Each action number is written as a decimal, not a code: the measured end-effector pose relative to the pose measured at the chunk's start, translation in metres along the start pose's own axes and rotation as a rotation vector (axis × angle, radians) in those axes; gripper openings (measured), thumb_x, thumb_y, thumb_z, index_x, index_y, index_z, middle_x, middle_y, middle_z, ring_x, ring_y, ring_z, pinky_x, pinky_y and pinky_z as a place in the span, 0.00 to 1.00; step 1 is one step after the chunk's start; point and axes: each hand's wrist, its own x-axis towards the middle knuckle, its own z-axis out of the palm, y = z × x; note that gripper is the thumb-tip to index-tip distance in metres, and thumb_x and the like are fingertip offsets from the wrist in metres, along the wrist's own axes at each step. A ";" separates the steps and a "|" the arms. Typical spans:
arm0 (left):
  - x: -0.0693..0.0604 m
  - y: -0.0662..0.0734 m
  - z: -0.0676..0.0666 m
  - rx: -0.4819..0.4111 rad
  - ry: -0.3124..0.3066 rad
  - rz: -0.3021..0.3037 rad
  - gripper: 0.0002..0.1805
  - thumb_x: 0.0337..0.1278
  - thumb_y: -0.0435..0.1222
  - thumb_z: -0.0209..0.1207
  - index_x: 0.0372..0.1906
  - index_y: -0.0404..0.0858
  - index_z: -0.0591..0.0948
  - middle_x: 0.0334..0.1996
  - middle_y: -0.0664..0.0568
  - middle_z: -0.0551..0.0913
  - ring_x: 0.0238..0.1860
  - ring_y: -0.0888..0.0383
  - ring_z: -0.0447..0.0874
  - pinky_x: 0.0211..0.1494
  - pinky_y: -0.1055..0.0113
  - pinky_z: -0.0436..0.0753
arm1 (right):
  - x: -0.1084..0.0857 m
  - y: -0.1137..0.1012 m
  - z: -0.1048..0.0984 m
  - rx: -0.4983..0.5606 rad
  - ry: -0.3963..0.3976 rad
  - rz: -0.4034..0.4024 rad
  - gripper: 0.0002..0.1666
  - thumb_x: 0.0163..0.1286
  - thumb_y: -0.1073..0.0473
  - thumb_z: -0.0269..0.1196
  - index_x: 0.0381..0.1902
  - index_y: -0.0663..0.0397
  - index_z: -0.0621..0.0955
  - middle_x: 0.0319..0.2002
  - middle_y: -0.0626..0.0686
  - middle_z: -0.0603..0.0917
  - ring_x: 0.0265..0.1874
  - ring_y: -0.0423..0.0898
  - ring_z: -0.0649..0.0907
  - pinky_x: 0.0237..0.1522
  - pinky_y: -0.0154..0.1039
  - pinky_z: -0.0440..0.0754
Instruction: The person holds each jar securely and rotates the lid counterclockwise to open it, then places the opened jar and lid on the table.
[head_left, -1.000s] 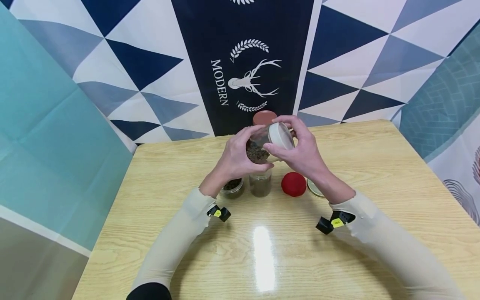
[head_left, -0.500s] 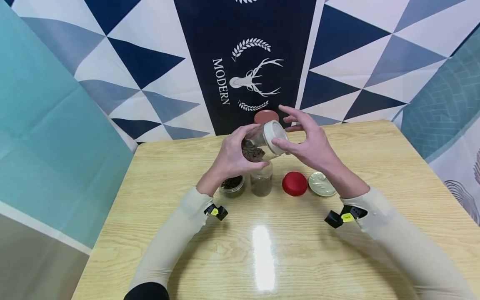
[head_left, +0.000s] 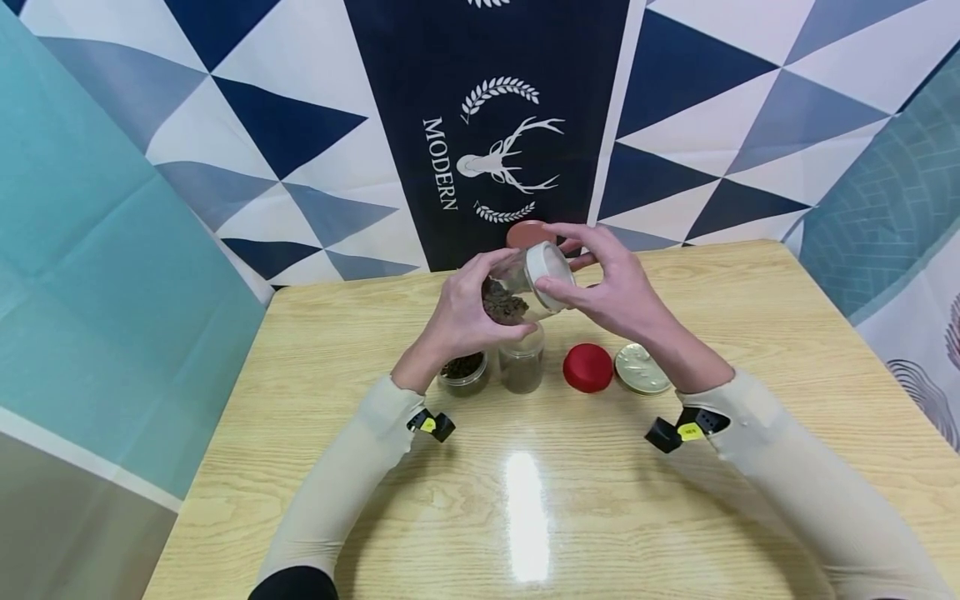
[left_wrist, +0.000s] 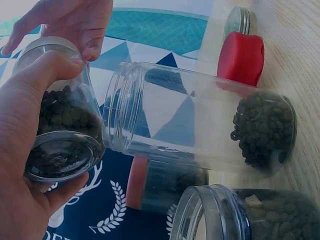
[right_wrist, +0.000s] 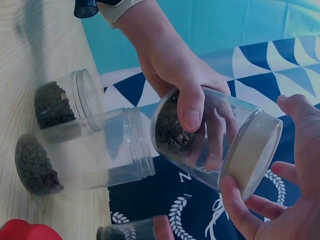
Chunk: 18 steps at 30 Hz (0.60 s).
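On your worktop (head_left: 615,517), 1 tall jar (left_wrist: 215,120) and 1 short jar (right_wrist: 74,97) stand open, dark pieces (right_wrist: 37,165) inside. Above them, your left grip (head_left: 468,312) holds 1 tilted jar (head_left: 528,292), partly filled likewise; your right grip (head_left: 611,292) is unclosed, thumb touching that jar's white lid (head_left: 551,265).

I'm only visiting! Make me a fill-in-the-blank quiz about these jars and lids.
1. The ____ hand grips the clear, tilted, round jar.
2. Beside the right hand, that jar's round lid is coloured ____.
3. Beside the round metallic lid lies a round ____ lid.
4. The tall, clear, open jar holds dark pieces at its ____.
Missing words: left; white; red; bottom.
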 end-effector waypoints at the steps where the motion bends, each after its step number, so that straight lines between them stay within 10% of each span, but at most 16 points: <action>1: 0.000 0.000 0.000 0.002 -0.001 0.000 0.55 0.47 0.42 0.87 0.81 0.33 0.72 0.72 0.40 0.85 0.71 0.41 0.86 0.78 0.50 0.86 | 0.000 0.000 0.001 0.000 -0.006 -0.002 0.42 0.75 0.53 0.75 0.84 0.40 0.75 0.70 0.63 0.78 0.64 0.64 0.85 0.64 0.61 0.85; 9: 0.000 0.001 0.000 0.011 0.002 0.001 0.55 0.47 0.42 0.87 0.81 0.33 0.72 0.72 0.40 0.84 0.71 0.41 0.86 0.78 0.50 0.86 | 0.000 -0.001 0.002 -0.010 -0.021 -0.034 0.37 0.74 0.56 0.77 0.78 0.47 0.80 0.64 0.63 0.78 0.60 0.62 0.84 0.42 0.25 0.87; 18: 0.000 0.000 0.002 0.033 0.017 0.028 0.54 0.46 0.42 0.87 0.79 0.33 0.74 0.69 0.40 0.86 0.67 0.41 0.87 0.75 0.51 0.88 | 0.001 0.007 0.003 0.034 -0.027 -0.080 0.37 0.71 0.60 0.77 0.77 0.48 0.81 0.65 0.62 0.78 0.61 0.60 0.82 0.40 0.26 0.88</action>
